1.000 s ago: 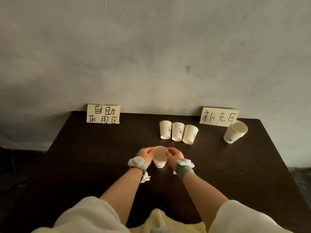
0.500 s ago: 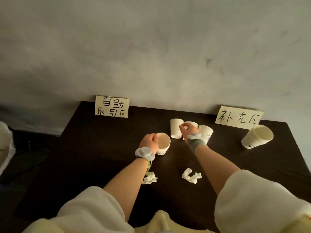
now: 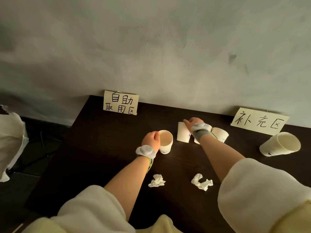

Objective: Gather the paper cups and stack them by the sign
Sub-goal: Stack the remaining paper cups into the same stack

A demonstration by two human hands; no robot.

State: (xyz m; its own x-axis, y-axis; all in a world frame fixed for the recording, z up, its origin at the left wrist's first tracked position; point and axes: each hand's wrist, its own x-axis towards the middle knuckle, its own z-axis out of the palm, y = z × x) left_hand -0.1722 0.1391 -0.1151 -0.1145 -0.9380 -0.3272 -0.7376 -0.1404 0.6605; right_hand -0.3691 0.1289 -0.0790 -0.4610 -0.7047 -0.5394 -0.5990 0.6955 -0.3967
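My left hand [image 3: 151, 140] grips an upright white paper cup [image 3: 165, 143] near the middle of the dark table [image 3: 104, 148]. Behind it stands a row of three cups: the left cup [image 3: 182, 134], a middle cup mostly hidden by my wrist, and the right cup [image 3: 220, 134]. My right hand [image 3: 193, 122] reaches over that row, its fingers at the rim of the left cup; whether it grips is hidden. A fifth cup [image 3: 279, 145] leans at the right. Two handwritten signs lean on the wall: the left sign [image 3: 120, 103] and the right sign [image 3: 259, 121].
Two crumpled tissues lie near me, the left tissue [image 3: 156, 180] and the right tissue [image 3: 202, 181]. A white bag [image 3: 10, 140] sits on the floor beyond the table's left edge. A grey wall rises behind the table.
My right hand let go of the held cup and reached back to the row of three. My left hand kept the cup and carried it slightly left. The view shifted left.
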